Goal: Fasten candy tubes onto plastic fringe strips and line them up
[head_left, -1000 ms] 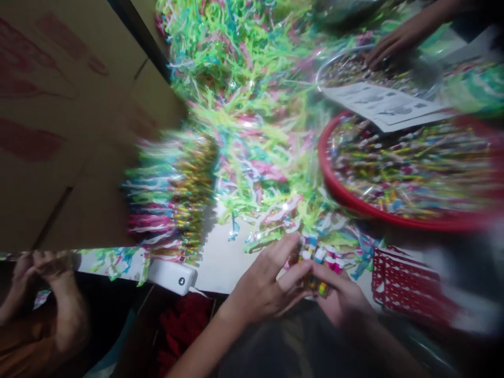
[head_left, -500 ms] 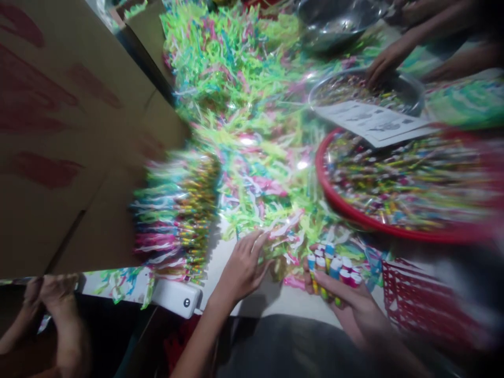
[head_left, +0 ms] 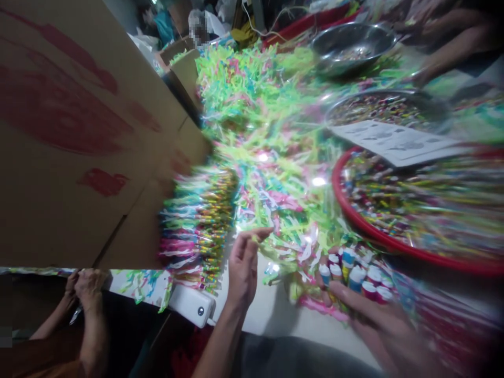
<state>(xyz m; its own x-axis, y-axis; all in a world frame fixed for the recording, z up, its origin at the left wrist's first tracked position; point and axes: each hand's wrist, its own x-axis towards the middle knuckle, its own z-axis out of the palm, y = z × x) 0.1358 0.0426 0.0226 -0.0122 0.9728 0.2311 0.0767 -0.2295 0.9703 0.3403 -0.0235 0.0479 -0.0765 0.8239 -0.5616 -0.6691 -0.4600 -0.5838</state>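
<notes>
My right hand (head_left: 370,315) is closed around a bundle of small colourful capped tubes (head_left: 350,274), held upright near the table's front edge. My left hand (head_left: 244,262) hovers just left of the bundle, edge-on with fingers apart and index finger pointing toward a heap of green, pink and blue shredded strips (head_left: 268,157). It holds nothing. A neat stack of wrapped tubes with coloured fringes (head_left: 200,231) lies to the left of my left hand.
A red basin (head_left: 354,210) full of colourful tubes sits at right, a printed sheet (head_left: 397,142) on its far rim. Metal bowls (head_left: 350,42) stand farther back. Cardboard (head_left: 79,147) fills the left. Other people's hands show at lower left (head_left: 84,286) and top right (head_left: 433,58). A white device (head_left: 192,305) lies at the edge.
My left hand came off the bundle, moved left and up and opened. My right hand kept the tubes and shifted right. The view tilted upward.
</notes>
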